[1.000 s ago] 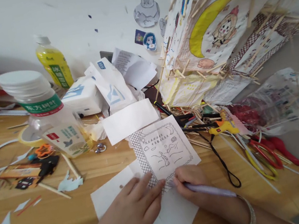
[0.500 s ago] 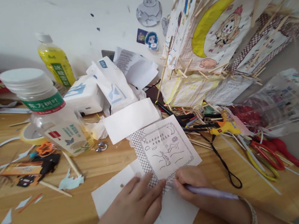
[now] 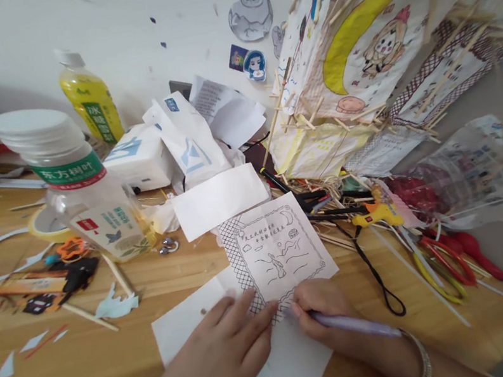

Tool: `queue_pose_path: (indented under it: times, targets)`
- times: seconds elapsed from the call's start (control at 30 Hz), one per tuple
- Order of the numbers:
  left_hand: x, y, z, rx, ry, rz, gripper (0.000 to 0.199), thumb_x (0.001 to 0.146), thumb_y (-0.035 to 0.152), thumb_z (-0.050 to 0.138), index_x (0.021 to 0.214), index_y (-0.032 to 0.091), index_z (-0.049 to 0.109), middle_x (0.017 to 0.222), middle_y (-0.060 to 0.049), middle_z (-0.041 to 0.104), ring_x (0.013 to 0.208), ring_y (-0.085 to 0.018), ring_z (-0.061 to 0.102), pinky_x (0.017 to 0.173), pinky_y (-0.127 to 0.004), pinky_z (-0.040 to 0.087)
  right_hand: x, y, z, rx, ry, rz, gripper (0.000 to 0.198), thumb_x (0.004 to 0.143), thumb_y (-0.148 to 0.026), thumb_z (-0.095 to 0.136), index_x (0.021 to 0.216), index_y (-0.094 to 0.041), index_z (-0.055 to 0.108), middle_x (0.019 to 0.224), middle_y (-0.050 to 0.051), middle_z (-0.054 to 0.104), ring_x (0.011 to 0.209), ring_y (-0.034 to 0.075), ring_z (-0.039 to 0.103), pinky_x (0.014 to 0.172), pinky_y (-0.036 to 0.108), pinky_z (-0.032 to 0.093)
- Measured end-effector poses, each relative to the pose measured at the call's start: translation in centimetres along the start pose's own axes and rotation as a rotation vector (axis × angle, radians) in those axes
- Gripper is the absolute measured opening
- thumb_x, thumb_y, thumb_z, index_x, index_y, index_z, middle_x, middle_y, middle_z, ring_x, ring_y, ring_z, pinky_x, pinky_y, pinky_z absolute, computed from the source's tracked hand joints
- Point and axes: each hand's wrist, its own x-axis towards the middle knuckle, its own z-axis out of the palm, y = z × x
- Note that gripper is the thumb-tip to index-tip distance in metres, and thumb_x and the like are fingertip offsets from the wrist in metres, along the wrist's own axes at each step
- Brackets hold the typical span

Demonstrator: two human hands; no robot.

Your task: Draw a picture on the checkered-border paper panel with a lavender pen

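My right hand (image 3: 322, 308) pinches a light purple pen (image 3: 356, 323), its tip at the lower edge of a drawn sheet (image 3: 284, 244). That sheet carries a moon, lines of characters, a robed figure and a crosshatched border on its left and bottom sides. Over its lower left corner lies my left hand (image 3: 230, 346), fingers stretched out flat and holding the paper down. Beneath both is a larger blank white sheet (image 3: 182, 322). Part of the bottom border is hidden by my fingers.
Left stand a clear bottle (image 3: 90, 202), a yellow drink bottle (image 3: 92, 99) and a tape roll (image 3: 48, 224). Tissue packs (image 3: 188, 141) lie at the back. Stick-framed paper lanterns (image 3: 355, 55) rise at the right, above a yellow glue gun (image 3: 376, 214) and scissors (image 3: 446, 259). Paper scraps litter the left.
The whole view has shifted very slightly. Both hands keep nearly the same place on the paper, and the pen remains at the bottom border.
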Motion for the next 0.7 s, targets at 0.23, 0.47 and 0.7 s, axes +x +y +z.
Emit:
queue_pose_path:
  times: [0.23, 0.47, 0.7]
  targets:
    - [-0.02, -0.15, -0.04, -0.004, 0.012, 0.009, 0.049, 0.088, 0.034, 0.057, 0.133, 0.014, 0.053, 0.149, -0.009, 0.035, 0.134, -0.039, 0.034, 0.107, -0.056, 0.032, -0.02, -0.12, -0.08, -0.012, -0.006, -0.024, 0.029, 0.084, -0.016, 0.035, 0.056, -0.022, 0.027, 0.049, -0.004, 0.041, 0.048, 0.011, 0.04, 0.05, 0.024, 0.032]
    - [-0.03, -0.07, 0.11, -0.019, 0.037, 0.003, 0.052, 0.086, 0.032, 0.059, 0.134, 0.015, 0.052, 0.147, -0.01, 0.038, 0.134, -0.038, 0.033, 0.107, -0.055, 0.032, 0.01, -0.31, -0.28, 0.029, -0.013, -0.04, 0.031, 0.086, -0.017, 0.036, 0.056, -0.022, 0.029, 0.05, -0.004, 0.042, 0.048, 0.011, 0.041, 0.05, 0.025, 0.033]
    - [-0.21, -0.21, 0.48, -0.011, 0.036, 0.009, 0.053, 0.086, 0.032, 0.059, 0.136, 0.013, 0.05, 0.148, -0.011, 0.036, 0.135, -0.039, 0.031, 0.107, -0.056, 0.032, -0.2, -0.02, 0.07, 0.011, -0.059, -0.057, 0.028, 0.086, -0.017, 0.035, 0.058, -0.022, 0.033, 0.053, -0.002, 0.049, 0.051, 0.012, 0.046, 0.053, 0.026, 0.036]
